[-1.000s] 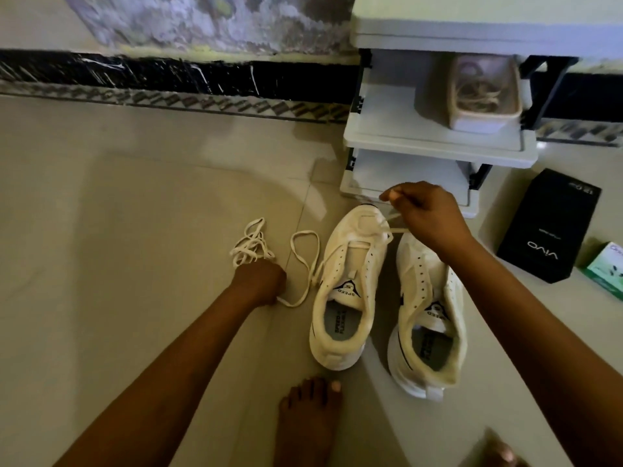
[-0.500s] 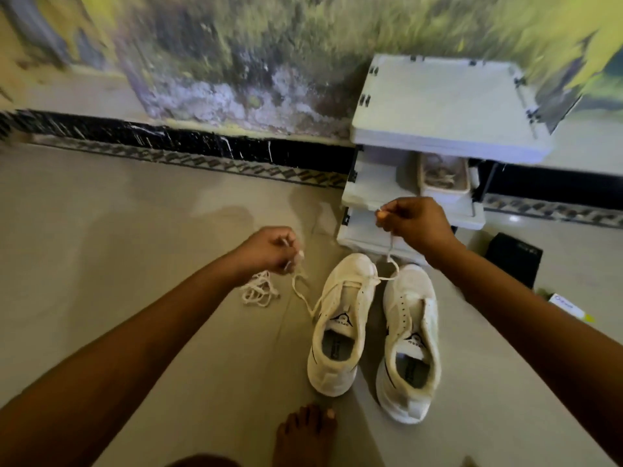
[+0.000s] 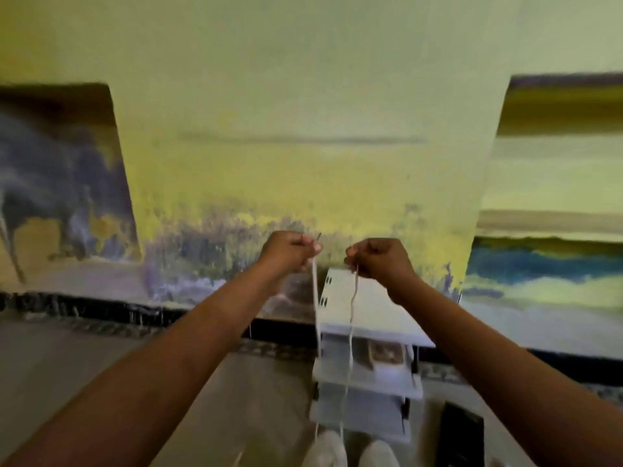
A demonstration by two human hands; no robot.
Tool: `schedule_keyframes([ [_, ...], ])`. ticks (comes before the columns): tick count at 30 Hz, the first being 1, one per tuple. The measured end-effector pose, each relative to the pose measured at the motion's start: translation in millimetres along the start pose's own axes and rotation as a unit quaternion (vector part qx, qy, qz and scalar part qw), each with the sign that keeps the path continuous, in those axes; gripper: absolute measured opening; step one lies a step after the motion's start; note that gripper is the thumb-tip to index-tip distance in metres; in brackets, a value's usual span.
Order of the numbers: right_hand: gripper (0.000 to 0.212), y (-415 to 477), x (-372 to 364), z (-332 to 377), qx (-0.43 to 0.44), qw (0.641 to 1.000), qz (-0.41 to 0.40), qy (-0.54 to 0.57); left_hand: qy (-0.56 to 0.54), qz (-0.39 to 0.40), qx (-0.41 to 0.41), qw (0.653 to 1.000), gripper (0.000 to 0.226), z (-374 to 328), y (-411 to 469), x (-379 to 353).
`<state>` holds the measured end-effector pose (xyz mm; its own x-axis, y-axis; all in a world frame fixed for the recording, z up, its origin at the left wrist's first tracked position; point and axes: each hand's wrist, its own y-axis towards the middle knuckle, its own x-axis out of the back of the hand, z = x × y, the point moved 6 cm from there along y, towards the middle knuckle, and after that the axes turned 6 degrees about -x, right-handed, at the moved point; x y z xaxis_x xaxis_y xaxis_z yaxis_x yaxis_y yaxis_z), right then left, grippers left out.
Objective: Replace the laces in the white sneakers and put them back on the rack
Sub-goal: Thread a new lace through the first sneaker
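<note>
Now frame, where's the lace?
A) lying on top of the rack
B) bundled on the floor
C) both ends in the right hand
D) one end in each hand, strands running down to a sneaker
D: the left hand and the right hand each pinch one end of the lace, and both strands hang down to the sneaker at the bottom edge of the view.
</note>
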<state>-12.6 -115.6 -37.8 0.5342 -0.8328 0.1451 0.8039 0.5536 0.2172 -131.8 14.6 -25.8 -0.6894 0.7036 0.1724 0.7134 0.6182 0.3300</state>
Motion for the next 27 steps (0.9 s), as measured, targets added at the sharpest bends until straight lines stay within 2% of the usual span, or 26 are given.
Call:
schedule_keyframes([
  [5,0.015,8,-1,55,0.022,0.998,0.004,0.056,0.01,-0.008,-0.04,0.999,0.02,-52,7,1],
  [11,0.005,16,-5,65,0.037,0.996,-0.02,0.074,0.051,-0.07,-0.053,0.995,0.023,-59,9,8],
  [20,0.011,27,2,82,0.077,0.993,-0.032,0.078,0.078,-0.045,-0.08,0.993,0.009,-65,11,-12],
  [27,0.012,29,0,88,0.088,0.993,-0.024,0.075,0.07,-0.058,-0.073,0.993,0.018,-63,14,-20],
])
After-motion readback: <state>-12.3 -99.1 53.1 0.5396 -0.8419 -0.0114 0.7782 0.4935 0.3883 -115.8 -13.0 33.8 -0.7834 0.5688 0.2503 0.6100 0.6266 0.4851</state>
